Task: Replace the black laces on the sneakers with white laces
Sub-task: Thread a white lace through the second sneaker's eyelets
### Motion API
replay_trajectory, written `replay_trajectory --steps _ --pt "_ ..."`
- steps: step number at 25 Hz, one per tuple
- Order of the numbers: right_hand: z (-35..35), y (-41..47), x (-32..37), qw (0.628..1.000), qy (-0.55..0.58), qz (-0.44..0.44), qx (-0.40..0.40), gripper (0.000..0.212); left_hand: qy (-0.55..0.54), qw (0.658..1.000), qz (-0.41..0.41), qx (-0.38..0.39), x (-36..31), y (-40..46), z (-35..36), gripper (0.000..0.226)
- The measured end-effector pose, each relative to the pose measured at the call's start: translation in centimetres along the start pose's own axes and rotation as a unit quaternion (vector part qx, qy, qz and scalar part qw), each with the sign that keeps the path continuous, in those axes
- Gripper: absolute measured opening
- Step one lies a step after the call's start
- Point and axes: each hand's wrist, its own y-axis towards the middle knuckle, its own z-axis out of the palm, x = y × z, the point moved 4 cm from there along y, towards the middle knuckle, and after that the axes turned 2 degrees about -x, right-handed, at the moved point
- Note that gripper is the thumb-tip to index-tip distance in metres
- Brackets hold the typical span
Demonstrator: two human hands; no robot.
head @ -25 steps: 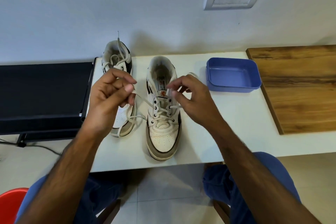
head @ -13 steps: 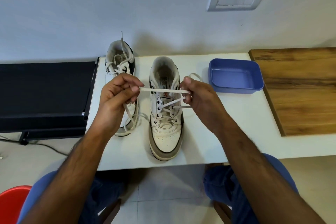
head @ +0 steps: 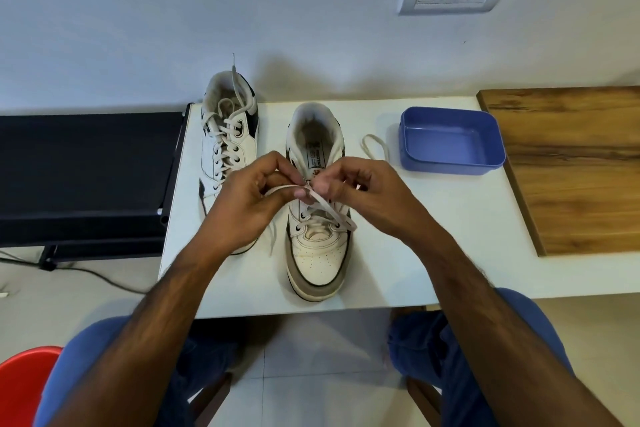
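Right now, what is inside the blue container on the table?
The blue container shows only its bare blue floor and walls; nothing lies in it. Its near wall hides a thin strip of the floor. A loop of white lace lies outside, on its left.

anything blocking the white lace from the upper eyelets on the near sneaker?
Nothing visible. Both the left hand and right hand pinch the white lace right above the near sneaker. The upper eyelets lie under the fingers, so they can't be checked.
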Motion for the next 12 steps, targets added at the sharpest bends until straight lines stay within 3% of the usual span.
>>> replay_trajectory --steps 6,12 --pt "-0.1 0.3 -0.2 1.000 -0.002 -0.024 -0.007 0.006 -0.001 0.999 0.012 -0.048 0.0 0.2 -0.2 0.016" --pt "-4.6 -0.1 -1.2 0.977 0.139 0.042 -0.156 0.002 -0.024 0.995 0.010 -0.095 0.1 0.1 -3.2 0.014"
